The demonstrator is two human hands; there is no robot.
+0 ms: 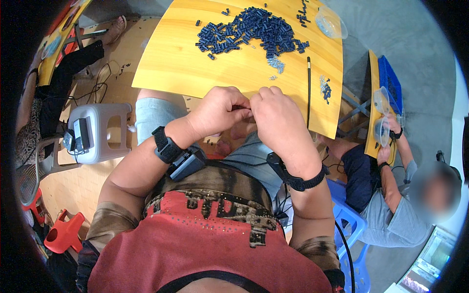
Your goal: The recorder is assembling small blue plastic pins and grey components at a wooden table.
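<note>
My left hand (220,110) and my right hand (279,117) meet just off the near edge of the yellow table (168,61). Their fingertips are pinched together, and whatever lies between them is hidden by the fingers. Beyond the hands spreads a large heap of small black plastic pieces (254,31). Small silver screws (276,64) lie at the near side of that heap. To the right of my right hand is a thin black rod with a yellow end (309,93). Farther right sits a little cluster of small black and silver parts (325,90).
A clear plastic bowl (331,22) stands at the table's far right corner. On the right, another person (391,210) handles clear bowls at a second table with a blue tray (390,83). A grey stool (100,132) and a red stool (65,231) are at left.
</note>
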